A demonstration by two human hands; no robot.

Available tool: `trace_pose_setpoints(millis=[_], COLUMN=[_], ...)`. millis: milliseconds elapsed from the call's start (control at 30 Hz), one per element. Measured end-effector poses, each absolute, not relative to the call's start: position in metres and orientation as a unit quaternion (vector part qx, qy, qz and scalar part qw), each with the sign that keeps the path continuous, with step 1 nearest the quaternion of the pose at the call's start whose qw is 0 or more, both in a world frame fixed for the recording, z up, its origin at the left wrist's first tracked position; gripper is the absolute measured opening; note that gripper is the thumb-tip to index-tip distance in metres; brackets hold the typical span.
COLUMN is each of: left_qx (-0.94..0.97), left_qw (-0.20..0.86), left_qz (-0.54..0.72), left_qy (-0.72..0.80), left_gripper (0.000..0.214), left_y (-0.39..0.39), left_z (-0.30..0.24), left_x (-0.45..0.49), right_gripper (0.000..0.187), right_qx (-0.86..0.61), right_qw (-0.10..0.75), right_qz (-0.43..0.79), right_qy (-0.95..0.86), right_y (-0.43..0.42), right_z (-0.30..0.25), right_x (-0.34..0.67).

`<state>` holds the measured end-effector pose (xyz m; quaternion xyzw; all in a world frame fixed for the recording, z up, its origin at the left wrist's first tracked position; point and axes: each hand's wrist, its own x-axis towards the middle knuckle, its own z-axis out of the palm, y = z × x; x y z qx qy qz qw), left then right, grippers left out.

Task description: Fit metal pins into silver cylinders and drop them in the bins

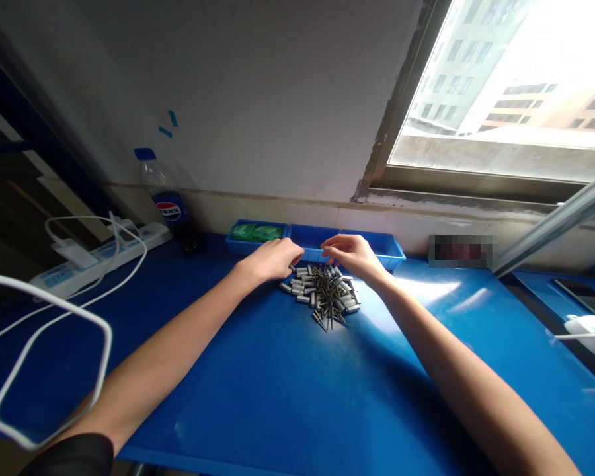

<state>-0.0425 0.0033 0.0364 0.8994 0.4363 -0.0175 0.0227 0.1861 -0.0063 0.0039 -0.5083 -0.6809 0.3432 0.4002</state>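
Note:
A heap of thin dark-and-brass pointed pins lies on the blue table, mixed with small silver-grey blocks around its sides. At the heap's far left edge, my left hand is closed, its fingertips pressed together just above the grey pieces. My right hand is over the far right side, thumb and fingers drawn together in a pinch pointing left. Whatever either hand has between its fingertips is too small or hidden to make out. Behind both hands stands a blue divided tray, with green packets in its left compartment.
A cola bottle stands at the back left beside a white power strip. A white cable loops in front of my left forearm. Right of the tray is a blurred-out object; a slanted metal bar rises beside it.

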Motion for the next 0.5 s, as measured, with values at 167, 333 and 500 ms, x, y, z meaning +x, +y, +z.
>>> trace_pose_setpoints(millis=[167, 333, 500], left_qx=[0.903, 0.899, 0.903], left_qw=[0.004, 0.018, 0.036], left_qz=[-0.033, -0.028, 0.007], left_qy=[0.428, 0.437, 0.428], left_gripper=[0.029, 0.028, 0.022], left_y=[0.0043, 0.0077, 0.006], left_z=[0.0333, 0.0269, 0.0367], left_x=[-0.0422, -0.0444, -0.0467], right_gripper=[0.017, 0.015, 0.014], right_qx=[-0.51, -0.515, -0.516], right_qw=[0.396, 0.383, 0.375], right_qz=[0.351, 0.354, 0.362], right_qy=[-0.678, -0.681, -0.68], right_y=[-0.0077, -0.0102, -0.0092], right_z=[0.0046, 0.0053, 0.0041], right_x=[0.184, 0.1822, 0.1843])
